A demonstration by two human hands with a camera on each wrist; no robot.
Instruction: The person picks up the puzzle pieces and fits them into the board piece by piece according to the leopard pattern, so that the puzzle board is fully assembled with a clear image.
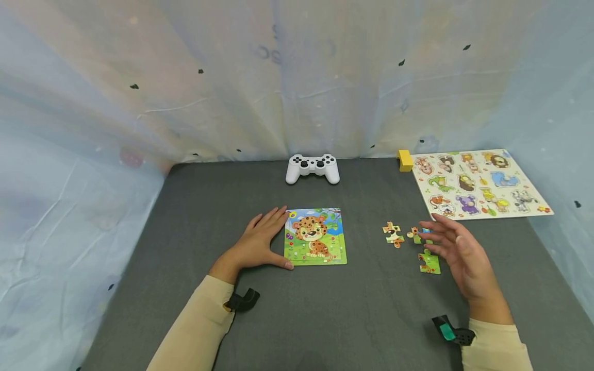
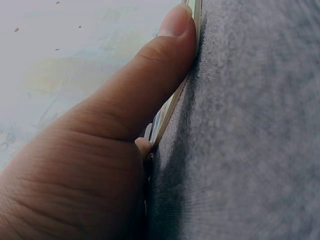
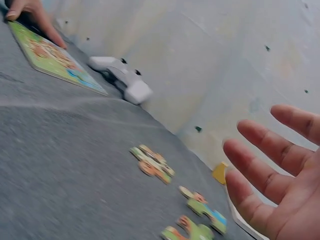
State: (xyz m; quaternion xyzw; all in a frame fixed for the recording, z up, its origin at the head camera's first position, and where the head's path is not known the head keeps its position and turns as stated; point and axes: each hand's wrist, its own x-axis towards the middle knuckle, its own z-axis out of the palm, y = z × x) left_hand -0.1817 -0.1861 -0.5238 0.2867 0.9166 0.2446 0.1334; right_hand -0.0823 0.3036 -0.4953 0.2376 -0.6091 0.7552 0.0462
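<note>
A square leopard jigsaw puzzle board (image 1: 325,252) lies flat in the middle of the table. Along its left side, my left hand (image 1: 260,239) touches the edge, thumb at the near corner and fingers spread toward the far corner. In the left wrist view the thumb (image 2: 160,55) lies against the board's side. My right hand (image 1: 464,257) holds nothing, its fingers apart and slightly bent above the loose pieces. A leopard-face puzzle piece (image 1: 393,235) lies left of that hand. Beside the fingertips are a green puzzle piece (image 1: 430,263) and another piece (image 1: 413,234), partly hidden by the fingers.
A white game controller (image 1: 313,167) stands behind the puzzle board, near the curtain. At the back right lies a large animal peg board (image 1: 452,198), with a yellow block (image 1: 405,161) at its left corner. A pale plastic curtain (image 1: 278,77) borders the grey table (image 1: 343,324).
</note>
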